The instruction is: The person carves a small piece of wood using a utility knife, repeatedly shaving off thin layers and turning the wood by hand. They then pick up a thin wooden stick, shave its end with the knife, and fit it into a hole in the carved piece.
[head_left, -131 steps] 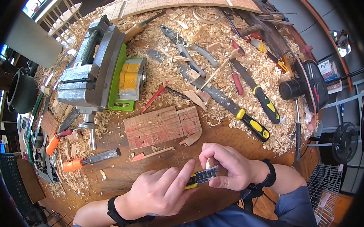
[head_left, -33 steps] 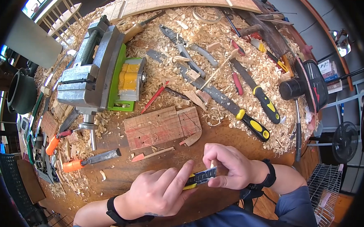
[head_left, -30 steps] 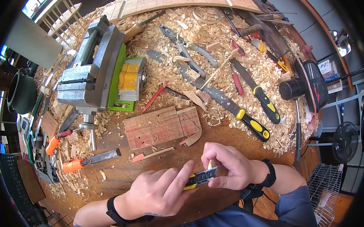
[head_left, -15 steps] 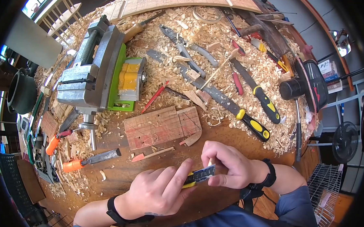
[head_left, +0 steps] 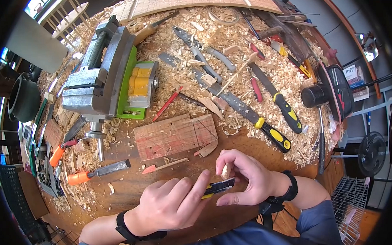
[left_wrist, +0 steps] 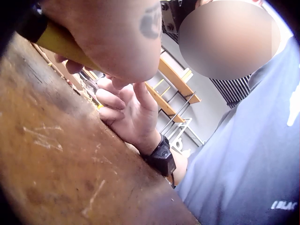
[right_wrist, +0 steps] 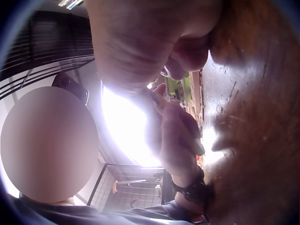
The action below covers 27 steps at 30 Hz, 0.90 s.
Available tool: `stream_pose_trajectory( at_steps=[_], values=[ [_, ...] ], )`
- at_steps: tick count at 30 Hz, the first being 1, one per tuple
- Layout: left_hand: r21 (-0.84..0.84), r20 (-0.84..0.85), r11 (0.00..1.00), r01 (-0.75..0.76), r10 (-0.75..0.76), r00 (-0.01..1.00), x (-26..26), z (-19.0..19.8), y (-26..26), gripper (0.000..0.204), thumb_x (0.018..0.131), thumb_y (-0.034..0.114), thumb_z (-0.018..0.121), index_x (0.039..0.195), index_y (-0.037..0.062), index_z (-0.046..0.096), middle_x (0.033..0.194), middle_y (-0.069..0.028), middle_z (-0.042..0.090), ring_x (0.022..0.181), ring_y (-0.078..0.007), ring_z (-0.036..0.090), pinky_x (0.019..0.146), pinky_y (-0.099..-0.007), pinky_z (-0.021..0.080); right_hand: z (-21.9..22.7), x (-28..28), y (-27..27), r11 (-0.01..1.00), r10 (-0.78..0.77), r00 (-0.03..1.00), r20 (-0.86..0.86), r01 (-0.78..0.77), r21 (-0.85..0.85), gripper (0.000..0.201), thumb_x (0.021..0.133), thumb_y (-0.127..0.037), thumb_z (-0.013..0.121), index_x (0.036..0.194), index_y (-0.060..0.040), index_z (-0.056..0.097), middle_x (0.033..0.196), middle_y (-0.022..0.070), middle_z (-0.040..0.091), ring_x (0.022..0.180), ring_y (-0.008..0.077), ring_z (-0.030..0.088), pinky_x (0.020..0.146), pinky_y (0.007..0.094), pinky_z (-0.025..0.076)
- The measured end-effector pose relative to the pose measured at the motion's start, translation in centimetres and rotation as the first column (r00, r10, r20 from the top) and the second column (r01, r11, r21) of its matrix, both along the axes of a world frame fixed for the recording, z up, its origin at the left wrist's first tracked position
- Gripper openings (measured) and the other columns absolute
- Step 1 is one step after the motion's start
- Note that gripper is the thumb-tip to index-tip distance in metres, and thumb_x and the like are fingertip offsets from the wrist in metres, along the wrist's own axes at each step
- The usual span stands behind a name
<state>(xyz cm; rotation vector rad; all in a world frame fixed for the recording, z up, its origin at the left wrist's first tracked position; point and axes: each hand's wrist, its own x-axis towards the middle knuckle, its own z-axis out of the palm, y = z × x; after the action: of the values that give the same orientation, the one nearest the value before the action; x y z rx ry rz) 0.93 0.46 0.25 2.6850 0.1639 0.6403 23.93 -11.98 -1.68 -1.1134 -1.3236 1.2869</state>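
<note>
In the head view my left hand [head_left: 170,204] grips a yellow and black snap-off utility knife [head_left: 219,186], its blade pointing right toward my other hand. Its yellow handle [left_wrist: 65,49] also shows in the left wrist view. A small pale piece of wood [head_left: 226,170] is pinched in the curled fingers of my right hand [head_left: 250,179], just above the blade. The right thumb [head_left: 230,199] lies stretched out below the blade. Most of the wood is hidden by the fingers. In the right wrist view, the left hand [right_wrist: 176,140] shows beyond the right palm.
Beyond the hands lie a red-marked board [head_left: 167,136] and a thin red-tipped stick [head_left: 164,166]. A steel vise [head_left: 86,89] stands at left, near an orange-handled chisel [head_left: 99,173]. Rasps with yellow-black handles [head_left: 274,135] lie among wood shavings [head_left: 276,78] at right.
The right thumb has come away from the blade and dropped lower. The blade has tilted, its face turned darker, and the wood's rounded end now shows above it.
</note>
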Motion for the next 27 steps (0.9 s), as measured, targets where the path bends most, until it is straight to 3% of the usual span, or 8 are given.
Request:
stream_pose_trajectory(
  at_steps=[27],
  values=[
    [0.009,-0.008,1.0,0.011,-0.011,1.0,0.06,-0.12,-0.07,0.06,0.082,0.019,0.081,0.136,-0.0048,0.071,0.075,0.0015,0.051,0.056,-0.0094,0.054,0.048,-0.0271,0.044,-0.71,-0.05,-0.09,0.999,0.019,1.0,-0.006,-0.019,0.044,0.053,0.097,-0.022,0.087,0.134,-0.005,0.052,0.094,-0.0013,0.052,0.075,0.006,0.044,0.062,0.0241,0.038]
  ],
)
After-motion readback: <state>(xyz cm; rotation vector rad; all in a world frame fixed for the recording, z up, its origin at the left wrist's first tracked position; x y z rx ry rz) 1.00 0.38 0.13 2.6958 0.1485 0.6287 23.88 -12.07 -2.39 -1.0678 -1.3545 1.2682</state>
